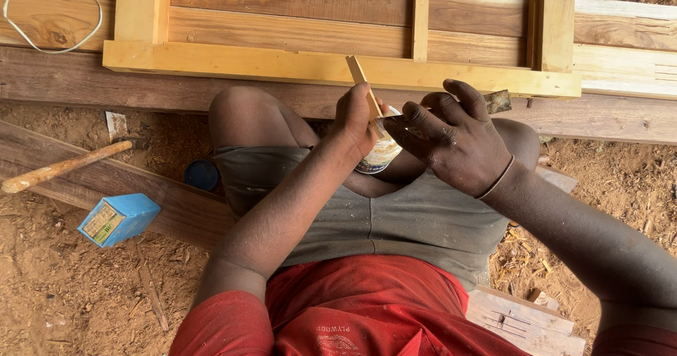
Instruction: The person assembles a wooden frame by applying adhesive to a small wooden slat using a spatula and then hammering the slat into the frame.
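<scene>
Up front, left hand (355, 120) grips a wooden strip (362, 84); right hand (451, 137) holds a blade (493, 102) touching it.

ahead: wooden frame (338, 67) blocks | left: hammer (63, 167), blue box (118, 218)

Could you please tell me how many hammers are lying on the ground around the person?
1. The hammer lies at the left, its wooden handle across a dark plank, just above the blue box. Others may lie outside the view.
</scene>
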